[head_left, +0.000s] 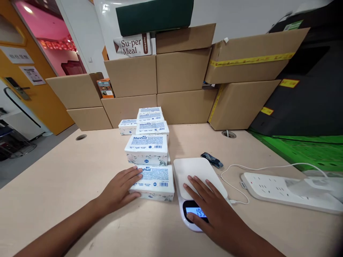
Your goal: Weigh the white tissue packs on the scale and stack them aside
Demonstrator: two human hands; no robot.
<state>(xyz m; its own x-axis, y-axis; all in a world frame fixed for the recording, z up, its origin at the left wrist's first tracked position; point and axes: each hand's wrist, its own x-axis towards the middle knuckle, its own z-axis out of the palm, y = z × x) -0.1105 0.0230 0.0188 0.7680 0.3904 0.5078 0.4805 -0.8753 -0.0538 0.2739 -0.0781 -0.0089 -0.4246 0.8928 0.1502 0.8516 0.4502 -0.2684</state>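
The desk (150, 228) bears a tissue pack (158, 182) under the left fingers (129, 174).

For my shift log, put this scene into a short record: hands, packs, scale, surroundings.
Left hand: left hand spread on the nearest pack
Right hand: right hand resting on the scale, fingers over its white plate
Display: display lit, digits partly covered by the right hand
Other packs: more packs beyond the nearest one
Right side: power strip, white cable
Beyond scale: small dark item
Back: cardboard boxes, stacked
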